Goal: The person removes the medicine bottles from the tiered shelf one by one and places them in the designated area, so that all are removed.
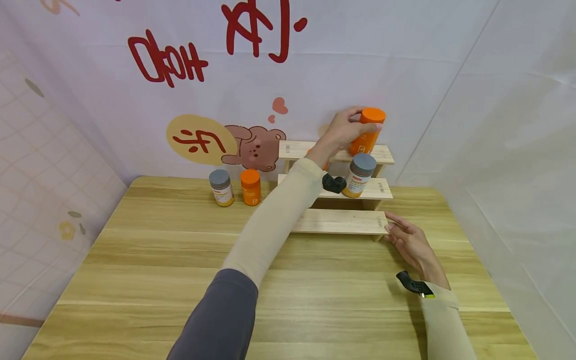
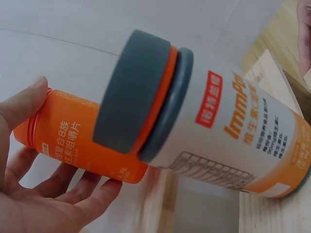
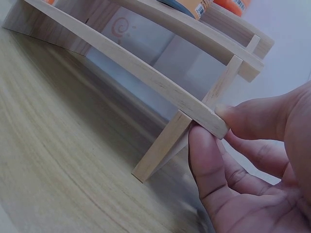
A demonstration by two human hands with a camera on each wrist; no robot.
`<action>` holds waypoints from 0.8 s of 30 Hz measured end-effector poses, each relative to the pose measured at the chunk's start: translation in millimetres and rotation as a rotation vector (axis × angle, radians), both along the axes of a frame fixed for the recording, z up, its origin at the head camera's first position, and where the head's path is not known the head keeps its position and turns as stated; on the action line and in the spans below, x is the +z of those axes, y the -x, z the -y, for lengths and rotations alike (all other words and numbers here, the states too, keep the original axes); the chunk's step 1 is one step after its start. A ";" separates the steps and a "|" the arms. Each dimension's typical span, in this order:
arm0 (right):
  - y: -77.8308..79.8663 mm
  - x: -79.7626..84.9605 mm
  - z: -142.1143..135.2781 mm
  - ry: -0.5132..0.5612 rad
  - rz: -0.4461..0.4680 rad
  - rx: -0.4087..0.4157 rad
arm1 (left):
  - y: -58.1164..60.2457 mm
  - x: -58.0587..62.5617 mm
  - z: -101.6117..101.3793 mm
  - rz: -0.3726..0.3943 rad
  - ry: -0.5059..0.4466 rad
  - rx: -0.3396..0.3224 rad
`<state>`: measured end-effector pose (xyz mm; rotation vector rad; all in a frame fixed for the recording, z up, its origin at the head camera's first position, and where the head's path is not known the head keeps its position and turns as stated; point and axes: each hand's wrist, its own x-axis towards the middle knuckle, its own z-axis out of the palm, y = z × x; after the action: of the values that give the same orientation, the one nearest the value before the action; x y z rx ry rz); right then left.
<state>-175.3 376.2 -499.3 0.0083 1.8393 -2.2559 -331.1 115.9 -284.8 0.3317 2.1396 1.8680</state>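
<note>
My left hand (image 1: 345, 131) grips an orange bottle (image 1: 363, 142) by its upper part, at the right end of the top tier of a three-tier wooden shelf (image 1: 342, 220). In the left wrist view the thumb lies near the orange bottle's (image 2: 77, 133) lid, with the fingers around its far side. Just in front, a white-and-yellow bottle with a grey lid (image 1: 358, 176) stands on the middle tier. My right hand (image 1: 411, 245) pinches the right end of the lowest board (image 3: 160, 87) between thumb and fingers. Whether the held bottle touches the top board is unclear.
Left of the shelf, a grey-lidded bottle (image 1: 222, 188) and an orange bottle (image 1: 251, 188) stand on the wooden table (image 1: 180, 260). Another orange item (image 1: 326, 164) is mostly hidden behind my left forearm. A printed white backdrop (image 1: 382, 60) rises behind the shelf.
</note>
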 end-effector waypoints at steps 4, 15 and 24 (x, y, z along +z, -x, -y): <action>0.3 -0.7 -0.1 0.008 -0.001 0.000 | -1.5 2.1 2.9 -0.025 -0.001 -0.008; 0.4 0.5 0.0 0.001 -0.009 -0.001 | -7.2 6.1 17.2 -0.097 -0.065 -0.027; 0.4 0.7 -0.3 0.010 -0.002 0.002 | -15.2 9.6 33.7 -0.128 -0.117 -0.007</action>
<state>-175.8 376.6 -498.5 0.0021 1.8284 -2.2644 -315.9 82.2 -275.2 0.4954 2.1090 2.0237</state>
